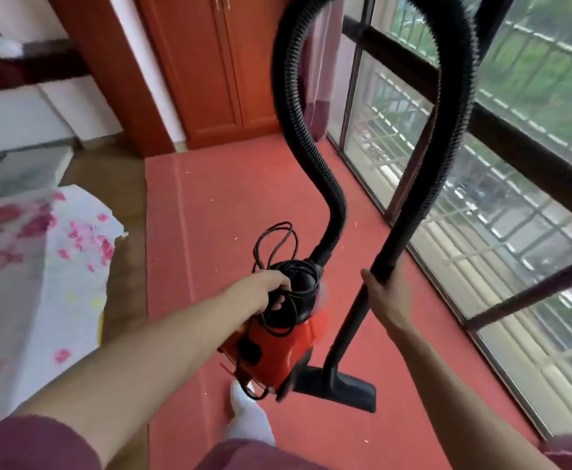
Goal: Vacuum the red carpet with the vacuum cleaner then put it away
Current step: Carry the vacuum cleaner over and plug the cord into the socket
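A red vacuum cleaner with a black top hangs just above the red carpet. My left hand grips its black top handle, where the black power cord is looped. My right hand grips the black rigid tube, whose floor nozzle sits low beside the vacuum body. A ribbed black hose arches from the vacuum body up out of frame and back down to the tube. Small pale crumbs dot the carpet.
A tall window wall with dark frames runs along the right. A wooden wardrobe stands at the carpet's far end. A bed with a floral sheet lies to the left. My white-socked foot stands on the carpet.
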A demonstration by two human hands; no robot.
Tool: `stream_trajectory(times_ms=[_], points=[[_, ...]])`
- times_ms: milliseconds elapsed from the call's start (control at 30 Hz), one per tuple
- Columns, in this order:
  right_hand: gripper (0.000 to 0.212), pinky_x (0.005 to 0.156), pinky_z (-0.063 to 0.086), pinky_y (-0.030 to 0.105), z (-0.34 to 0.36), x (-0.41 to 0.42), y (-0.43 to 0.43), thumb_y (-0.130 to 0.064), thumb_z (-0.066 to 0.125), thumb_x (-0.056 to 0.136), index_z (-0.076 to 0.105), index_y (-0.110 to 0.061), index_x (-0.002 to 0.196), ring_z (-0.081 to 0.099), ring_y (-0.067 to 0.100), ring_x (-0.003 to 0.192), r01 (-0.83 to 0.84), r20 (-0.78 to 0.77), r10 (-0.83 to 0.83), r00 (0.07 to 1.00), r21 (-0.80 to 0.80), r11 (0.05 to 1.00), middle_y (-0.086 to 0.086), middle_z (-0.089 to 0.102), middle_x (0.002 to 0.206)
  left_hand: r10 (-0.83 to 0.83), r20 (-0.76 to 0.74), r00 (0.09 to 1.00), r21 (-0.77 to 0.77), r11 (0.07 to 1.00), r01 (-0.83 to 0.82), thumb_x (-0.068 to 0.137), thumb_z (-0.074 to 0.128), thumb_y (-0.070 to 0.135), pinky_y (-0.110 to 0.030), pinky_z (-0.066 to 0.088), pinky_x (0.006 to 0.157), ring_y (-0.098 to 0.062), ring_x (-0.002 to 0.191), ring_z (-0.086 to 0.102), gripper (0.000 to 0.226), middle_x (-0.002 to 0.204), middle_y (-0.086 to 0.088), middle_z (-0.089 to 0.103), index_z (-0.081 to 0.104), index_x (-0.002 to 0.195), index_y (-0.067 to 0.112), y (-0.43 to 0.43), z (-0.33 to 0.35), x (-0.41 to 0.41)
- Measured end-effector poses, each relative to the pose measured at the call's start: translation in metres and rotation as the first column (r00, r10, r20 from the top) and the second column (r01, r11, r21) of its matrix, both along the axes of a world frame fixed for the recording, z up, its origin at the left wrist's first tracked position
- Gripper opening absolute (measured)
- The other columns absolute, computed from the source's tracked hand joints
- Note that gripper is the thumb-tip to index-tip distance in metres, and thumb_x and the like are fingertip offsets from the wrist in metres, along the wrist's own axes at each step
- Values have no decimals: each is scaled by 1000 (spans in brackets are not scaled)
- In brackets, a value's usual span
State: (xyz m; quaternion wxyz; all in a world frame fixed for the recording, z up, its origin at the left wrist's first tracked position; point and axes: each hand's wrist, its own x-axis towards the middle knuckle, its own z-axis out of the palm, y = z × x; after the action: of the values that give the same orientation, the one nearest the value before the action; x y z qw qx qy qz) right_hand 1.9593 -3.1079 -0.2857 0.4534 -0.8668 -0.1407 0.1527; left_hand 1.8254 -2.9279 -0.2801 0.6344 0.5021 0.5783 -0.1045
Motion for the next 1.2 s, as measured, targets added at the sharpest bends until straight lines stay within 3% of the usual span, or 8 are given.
stream_trajectory(times_ms=[233,467,667,767,1033,1200], points=[[35,70,39,31,-3,-18,150,-25,67,91,54,-8,118,61,28,91,-98,-9,98,995,-53,994,4,60,94,97,42,994,-67,993,-94,86,56,-1,-25,42,43,-16,48,44,16,61,-8,49,53,72,6,128,-17,-24],[34,74,43,33,10,-18,276,-25,67,90,53,-7,116,60,29,91,-97,-8,97,995,-26,995,7,62,98,134,89,987,37,990,-137,81,60,-4,-25,41,48,-17,50,45,14,64,-9,53,55,72,4,246,2,-32],[29,70,38,29,22,-1,360,-22,66,92,50,-9,113,56,24,81,-97,-1,98,995,55,994,4,59,93,208,111,972,75,973,-217,80,61,-5,-25,39,50,-16,50,44,15,62,-8,51,57,69,3,335,6,-34],[27,62,38,29,16,9,402,-21,66,91,51,-8,110,55,20,75,-144,2,144,990,54,988,4,59,90,255,90,963,73,962,-262,80,62,-3,-26,41,50,-17,51,45,13,64,-9,53,58,70,4,378,2,-28],[29,73,50,39,-12,56,556,-25,67,89,54,-9,110,62,32,85,-328,-73,328,942,8,945,9,64,92,377,36,926,22,926,-378,88,58,2,-22,42,48,-15,51,44,17,63,-7,49,55,72,6,490,9,-4],[31,72,49,38,-4,92,658,-27,66,91,54,-7,112,61,32,85,-420,-87,419,904,14,908,12,64,96,440,7,898,-26,898,-440,89,58,5,-23,44,52,-15,53,45,15,65,-7,49,55,75,6,562,25,16]])
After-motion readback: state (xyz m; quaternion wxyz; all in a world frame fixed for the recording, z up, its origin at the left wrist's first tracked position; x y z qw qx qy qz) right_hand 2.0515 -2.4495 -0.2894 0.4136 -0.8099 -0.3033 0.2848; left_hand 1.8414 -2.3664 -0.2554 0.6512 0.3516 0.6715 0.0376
